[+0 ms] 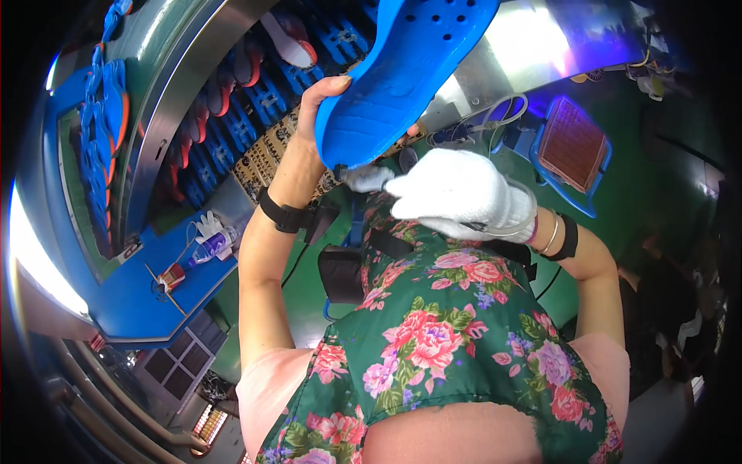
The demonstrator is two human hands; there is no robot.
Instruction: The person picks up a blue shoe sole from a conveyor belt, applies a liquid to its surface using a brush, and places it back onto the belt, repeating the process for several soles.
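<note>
A blue shoe-shaped piece [394,93], hollow with a raised rim and small round holes toward its far end, is held up at the top centre. My bare left hand [311,108] grips its left side, thumb over the rim and the other fingers mostly hidden beneath. My right hand [456,193], in a white knit glove, is closed around a small brush [366,179] with a greyish fuzzy head. That head meets or nearly meets the near, rounded end of the blue piece. The brush's handle is largely hidden by the glove.
At left, a curved metal-edged machine [182,93] borders rows of blue racks and red-and-white soles [290,42]. More blue-orange pieces [114,108] line the far left. A purple-labelled bottle [212,246] sits on a blue shelf [131,301]. A blue-framed stool [572,147] stands at right.
</note>
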